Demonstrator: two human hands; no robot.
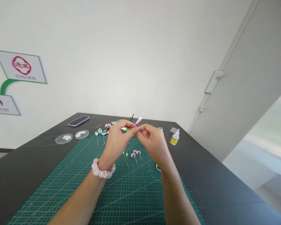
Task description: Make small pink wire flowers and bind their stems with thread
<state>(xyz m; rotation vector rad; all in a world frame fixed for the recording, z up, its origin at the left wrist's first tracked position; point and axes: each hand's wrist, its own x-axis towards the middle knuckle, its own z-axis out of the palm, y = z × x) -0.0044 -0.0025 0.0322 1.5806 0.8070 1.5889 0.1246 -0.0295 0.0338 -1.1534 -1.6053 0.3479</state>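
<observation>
My left hand [119, 137] and my right hand [154, 142] meet above the green cutting mat [131, 190], fingertips pinched and touching. Whatever they pinch is too small to make out. A scrunchie [102, 170] circles my left wrist. Below the hands, pink wire-stemmed flower pieces [135, 154] lie on the mat beside a thin stem with a pale green leaf [126, 154]. To the left of my left hand are blue wire-stemmed leaf pieces [99, 132] and a small purple flower [107, 126].
Two clear dishes with white pieces, one nearer [58, 140] and one farther [83, 135], stand left of the mat. A phone [78, 121] lies behind them. On the right are a yellow-labelled glue bottle [175, 137] and a white ring [158, 167], partly behind my right arm.
</observation>
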